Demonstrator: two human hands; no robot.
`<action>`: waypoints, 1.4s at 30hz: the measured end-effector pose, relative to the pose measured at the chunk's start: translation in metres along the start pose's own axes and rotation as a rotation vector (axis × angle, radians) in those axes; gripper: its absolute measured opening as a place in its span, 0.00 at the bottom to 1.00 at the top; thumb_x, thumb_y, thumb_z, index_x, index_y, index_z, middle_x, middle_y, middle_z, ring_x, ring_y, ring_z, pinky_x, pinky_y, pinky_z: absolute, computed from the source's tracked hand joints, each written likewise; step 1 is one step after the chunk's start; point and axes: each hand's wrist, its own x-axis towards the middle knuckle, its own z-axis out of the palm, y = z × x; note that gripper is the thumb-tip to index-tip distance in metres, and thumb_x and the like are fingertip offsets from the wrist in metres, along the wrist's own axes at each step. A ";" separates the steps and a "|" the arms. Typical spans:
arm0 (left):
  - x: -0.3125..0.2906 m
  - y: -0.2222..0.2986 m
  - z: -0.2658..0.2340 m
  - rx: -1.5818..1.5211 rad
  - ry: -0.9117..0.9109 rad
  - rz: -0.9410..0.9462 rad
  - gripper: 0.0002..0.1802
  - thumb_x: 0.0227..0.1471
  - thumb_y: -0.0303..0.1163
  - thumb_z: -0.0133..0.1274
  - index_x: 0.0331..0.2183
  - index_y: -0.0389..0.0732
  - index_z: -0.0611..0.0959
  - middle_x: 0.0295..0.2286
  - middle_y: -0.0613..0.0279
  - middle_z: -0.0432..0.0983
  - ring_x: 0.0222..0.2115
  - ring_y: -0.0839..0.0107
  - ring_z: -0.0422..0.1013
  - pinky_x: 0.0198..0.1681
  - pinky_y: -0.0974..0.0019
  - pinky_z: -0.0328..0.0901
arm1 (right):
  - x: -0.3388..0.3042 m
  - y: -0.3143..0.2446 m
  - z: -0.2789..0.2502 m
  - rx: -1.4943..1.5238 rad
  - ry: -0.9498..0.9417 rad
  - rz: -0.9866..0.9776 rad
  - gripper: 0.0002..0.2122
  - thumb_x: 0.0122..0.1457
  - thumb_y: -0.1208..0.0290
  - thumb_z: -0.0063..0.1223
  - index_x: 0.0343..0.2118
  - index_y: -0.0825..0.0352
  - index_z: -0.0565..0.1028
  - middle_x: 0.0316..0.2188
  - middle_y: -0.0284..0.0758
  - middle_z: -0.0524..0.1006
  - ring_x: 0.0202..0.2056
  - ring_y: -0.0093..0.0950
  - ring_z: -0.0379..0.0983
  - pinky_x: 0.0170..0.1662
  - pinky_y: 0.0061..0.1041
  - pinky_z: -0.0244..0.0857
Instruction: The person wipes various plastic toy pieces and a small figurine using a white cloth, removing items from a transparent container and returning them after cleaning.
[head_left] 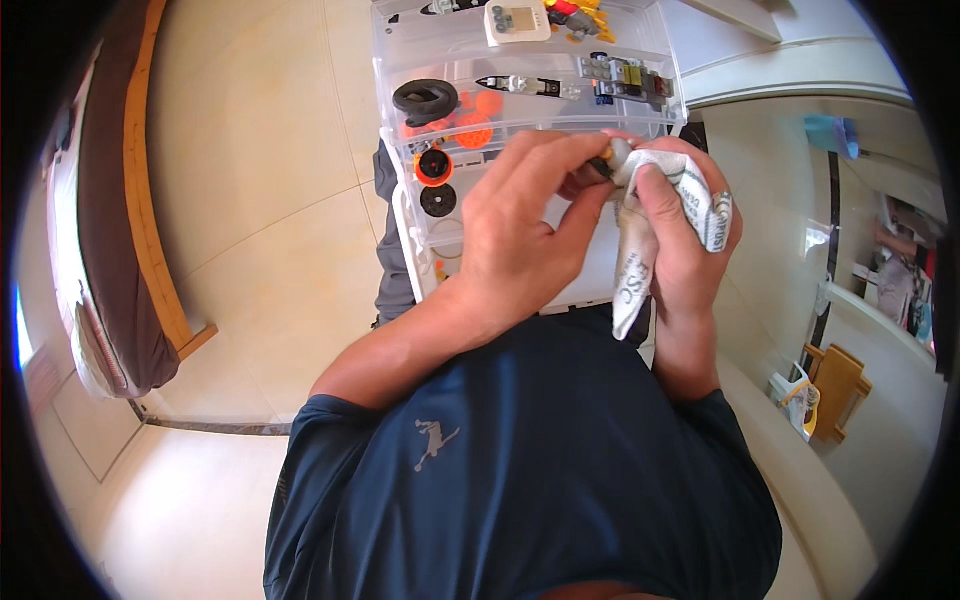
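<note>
Pinched in the fingertips of my left hand (525, 215) is a small toy piece (617, 156), grey with dark and orange parts; my fingers cover much of it. My right hand (692, 225) is closed round a white cloth (636, 255) with dark print, its thumb pressing the fabric beside the grey end of the piece. One corner of the cloth hangs down. Both hands are above the near part of a clear plastic tiered holder (560, 56). Close to my left hand lie an orange-rimmed black wheel (434, 167) and a black disc (438, 200).
On the tiers are a black tyre (427, 102), orange discs (473, 130), a toy ship (522, 86), a brick-built vehicle (628, 82) and a white device with a screen (518, 20). A wooden-framed bed (140, 190) stands left, a wooden stool (838, 390) right.
</note>
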 end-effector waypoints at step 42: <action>-0.006 0.021 -0.007 -0.375 -0.146 -0.360 0.22 0.58 0.17 0.63 0.53 0.29 0.77 0.42 0.57 0.81 0.40 0.74 0.77 0.48 0.68 0.72 | -0.015 -0.015 -0.019 -0.123 0.130 -0.122 0.15 0.60 0.83 0.58 0.51 0.77 0.75 0.45 0.42 0.81 0.47 0.27 0.78 0.54 0.25 0.70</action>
